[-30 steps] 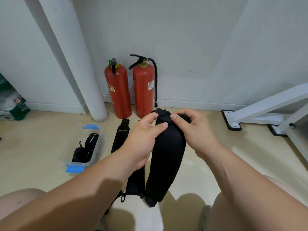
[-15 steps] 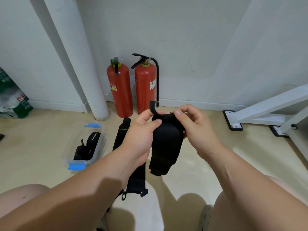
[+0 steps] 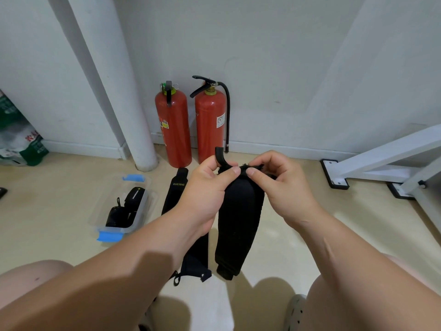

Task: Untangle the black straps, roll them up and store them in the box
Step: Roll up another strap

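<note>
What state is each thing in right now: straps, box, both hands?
Held strap: hanging unrolled, top end pinched.
Floor strap: lying flat, unrolled.
Box: open, black items inside.
Left hand: pinches held strap's top.
Right hand: pinches held strap's top.

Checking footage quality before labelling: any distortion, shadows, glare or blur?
Head view: wide-angle distortion leans the pillar; soft shadows fall on the floor below the strap and across the left forearm; left hand, right hand and strap look sharp; the floor shows only faint sheen.
</note>
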